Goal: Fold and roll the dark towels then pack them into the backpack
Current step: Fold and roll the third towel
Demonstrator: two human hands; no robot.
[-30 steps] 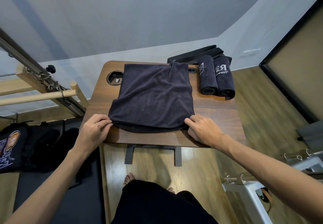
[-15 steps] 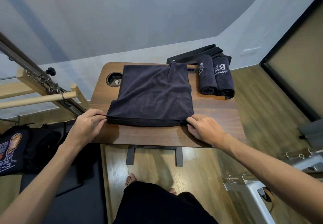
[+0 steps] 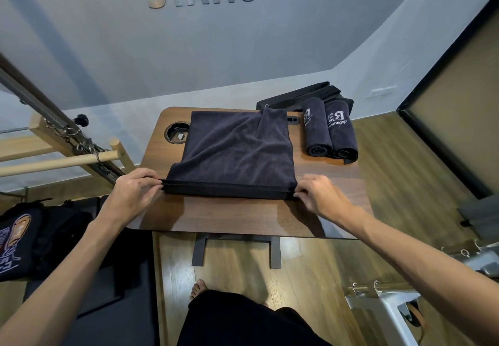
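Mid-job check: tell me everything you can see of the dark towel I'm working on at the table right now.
The dark towel is a soft, terry-looking charcoal cloth lying folded flat on the wooden table, slightly creased, one far corner rumpled upward. Its near edge is turned into a thin, tight roll. The left hand pinches that roll's left end, the right hand its right end. Its far left corner lies beside the table's round cup hole. Two rolled towels lie apart to its right.

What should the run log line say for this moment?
stage: starting roll | left hand: pinching towel near edge | right hand: same | rolled towels: two on table
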